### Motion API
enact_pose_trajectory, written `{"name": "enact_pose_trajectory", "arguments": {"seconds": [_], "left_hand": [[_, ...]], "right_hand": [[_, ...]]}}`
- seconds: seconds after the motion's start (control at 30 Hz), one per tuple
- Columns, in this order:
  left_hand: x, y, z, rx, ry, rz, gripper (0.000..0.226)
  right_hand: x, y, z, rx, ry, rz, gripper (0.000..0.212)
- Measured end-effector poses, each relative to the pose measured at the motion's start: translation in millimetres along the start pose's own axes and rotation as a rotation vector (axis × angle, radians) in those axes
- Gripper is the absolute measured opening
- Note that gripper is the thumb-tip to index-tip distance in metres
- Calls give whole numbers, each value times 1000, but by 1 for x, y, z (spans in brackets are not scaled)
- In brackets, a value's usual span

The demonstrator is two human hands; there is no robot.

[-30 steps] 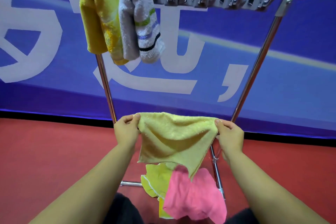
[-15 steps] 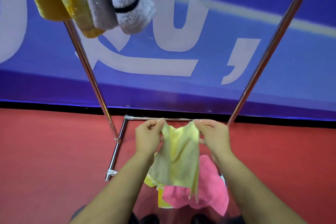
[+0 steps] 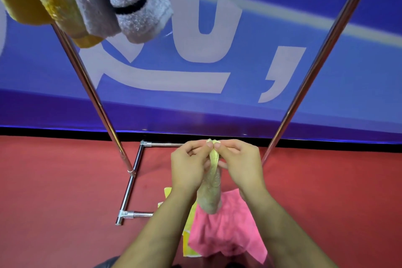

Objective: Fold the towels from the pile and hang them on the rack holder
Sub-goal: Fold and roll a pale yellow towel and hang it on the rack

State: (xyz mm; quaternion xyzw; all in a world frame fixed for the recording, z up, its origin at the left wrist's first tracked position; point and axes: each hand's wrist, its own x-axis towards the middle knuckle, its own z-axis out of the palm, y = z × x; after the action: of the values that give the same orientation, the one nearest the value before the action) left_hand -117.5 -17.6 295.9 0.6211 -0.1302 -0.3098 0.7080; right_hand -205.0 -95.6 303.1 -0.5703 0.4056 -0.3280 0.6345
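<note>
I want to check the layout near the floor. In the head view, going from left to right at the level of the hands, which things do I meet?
Left rack pole → left hand → pale yellow towel pinched by both hands → right hand → right rack pole.

Blue banner (image 3: 282,67) behind the rack: large pale-grey lettering, cropped by the frame. One comma-shaped mark (image 3: 280,72) reads clearly at right. Left of it, parts of a bigger character (image 3: 195,50), a U-shaped curve above a long horizontal stroke; cannot tell which character, as its top is cut off and hanging towels cover part. No other text, labels or numbers legible.
</note>
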Motion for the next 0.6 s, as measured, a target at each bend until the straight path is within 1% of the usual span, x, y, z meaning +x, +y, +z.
{"name": "enact_pose_trajectory", "arguments": {"seconds": [0.13,0.27,0.33,0.4,0.47,0.53,0.6], "left_hand": [[-2,3,3,-45,-33,-26,6],[-3,5,5,-27,-60,7,12],[-5,7,7,-59,-91,-21,23],[-7,11,8,-136,-164,-90,38],[-7,13,6,-174,-215,-141,45],[-7,13,4,-173,-244,-177,43],[-4,15,2,-113,-269,-175,35]], "right_hand": [[-2,-3,-1,-9,20,-15,6],[-4,-3,-1,2,34,-38,7],[-5,-5,-1,-29,38,-86,8],[-7,-6,-2,-69,28,-131,6],[-7,-6,-2,-85,46,-155,9],[-5,-6,-4,-72,98,-164,8],[-3,-7,-7,-70,125,-173,6]]}}
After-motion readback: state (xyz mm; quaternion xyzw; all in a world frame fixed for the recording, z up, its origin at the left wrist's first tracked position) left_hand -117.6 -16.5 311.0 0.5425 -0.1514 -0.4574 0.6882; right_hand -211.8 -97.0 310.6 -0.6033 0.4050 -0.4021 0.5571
